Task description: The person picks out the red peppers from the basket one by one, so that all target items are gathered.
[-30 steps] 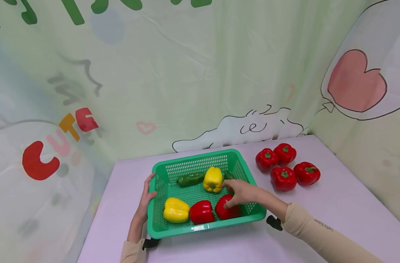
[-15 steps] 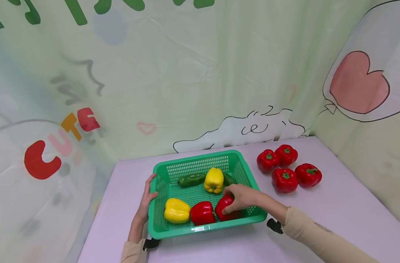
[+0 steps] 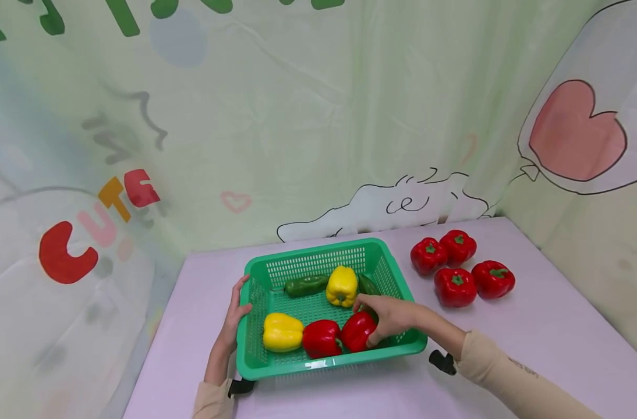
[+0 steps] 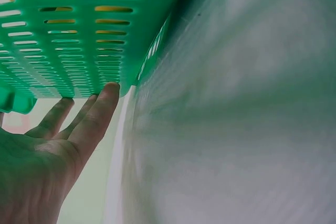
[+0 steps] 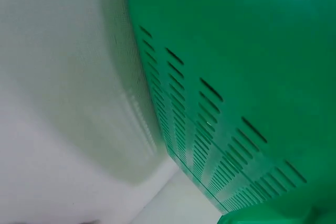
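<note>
A green plastic basket with slotted walls stands on the table. Inside its front right part, my right hand holds a red bell pepper, thumb at the front and fingers behind. Left of that pepper lie another red bell pepper and a yellow bell pepper. A second yellow pepper sits farther back between two long green peppers. My left hand rests against the basket's left side. In the left wrist view, its straight fingers touch the slotted outer wall.
Several red bell peppers form a group on the lilac tablecloth right of the basket. A printed curtain hangs behind the table. In the right wrist view, the basket's outer wall fills much of the frame and hides the right hand.
The right hand has closed round the right-hand red pepper and turned it, so its green stem shows at the back right. The left hand stays at the basket's left side.
</note>
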Demonstrator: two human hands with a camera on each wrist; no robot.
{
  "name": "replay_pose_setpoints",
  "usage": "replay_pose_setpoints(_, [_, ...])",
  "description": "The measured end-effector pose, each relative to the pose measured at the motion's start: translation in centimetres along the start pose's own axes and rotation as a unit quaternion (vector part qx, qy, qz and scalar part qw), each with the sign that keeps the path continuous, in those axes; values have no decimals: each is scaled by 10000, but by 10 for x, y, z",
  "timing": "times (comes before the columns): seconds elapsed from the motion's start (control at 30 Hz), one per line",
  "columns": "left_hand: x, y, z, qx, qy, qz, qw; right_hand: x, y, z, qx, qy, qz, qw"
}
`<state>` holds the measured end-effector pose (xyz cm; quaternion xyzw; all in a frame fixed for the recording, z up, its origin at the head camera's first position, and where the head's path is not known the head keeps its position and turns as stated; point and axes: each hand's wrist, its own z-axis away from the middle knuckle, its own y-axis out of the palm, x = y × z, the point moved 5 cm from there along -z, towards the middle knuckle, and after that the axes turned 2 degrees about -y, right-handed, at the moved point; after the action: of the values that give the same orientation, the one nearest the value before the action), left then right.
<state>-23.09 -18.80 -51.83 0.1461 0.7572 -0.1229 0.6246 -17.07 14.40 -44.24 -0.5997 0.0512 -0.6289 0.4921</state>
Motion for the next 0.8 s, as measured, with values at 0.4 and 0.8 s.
replay_pose_setpoints(0.4, [1, 1, 2, -49, -37, -28, 10000, 2, 0, -1, -769, -559, -124, 9954])
replay_pose_setpoints(0.8, [-1, 1, 0, -12, 21, -97, 10000, 1, -18, -2, -1549, -224, -523, 9863])
